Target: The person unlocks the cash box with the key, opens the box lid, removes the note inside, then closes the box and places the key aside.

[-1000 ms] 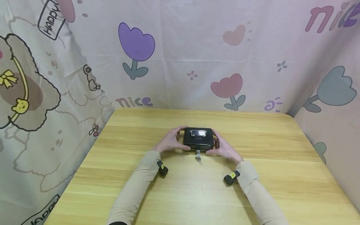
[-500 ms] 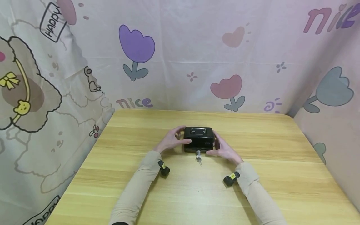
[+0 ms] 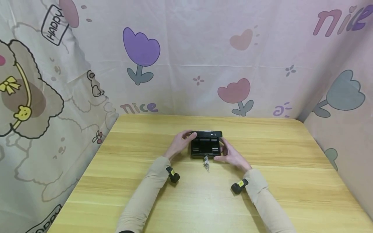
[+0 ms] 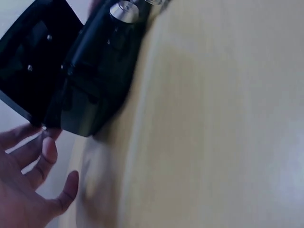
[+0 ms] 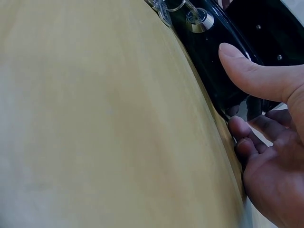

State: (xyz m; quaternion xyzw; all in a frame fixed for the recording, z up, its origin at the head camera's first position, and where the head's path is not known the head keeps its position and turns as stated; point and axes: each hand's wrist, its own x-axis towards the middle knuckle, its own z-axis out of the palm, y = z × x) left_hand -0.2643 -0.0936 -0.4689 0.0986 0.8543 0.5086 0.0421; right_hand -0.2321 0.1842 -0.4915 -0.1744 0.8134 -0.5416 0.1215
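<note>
Since the first frame, the lid (image 3: pixel 211 134) of the black box (image 3: pixel 198 157) had risen from lying flat to standing nearly upright, so that the dark inside could be seen; the left grip (image 3: pixel 178 143) had gone up together with it, while the right grip (image 3: pixel 232 155) remained at the right side of the box. The left grip was grasping the lid by its left corner, thumb in front and fingers behind; the right grip was grasping the box by its right front corner, with the thumb over the front wall. The box stood on the wooden counter (image 3: pixel 145 142), about midway between the two far corners and near the far edge, but apart from it; keys (image 3: pixel 206 166) hung at the lock (image 5: pixel 200 21) in the front wall. Behind the far edge hung a cloth (image 3: pixel 186 38) with printed flowers.
</note>
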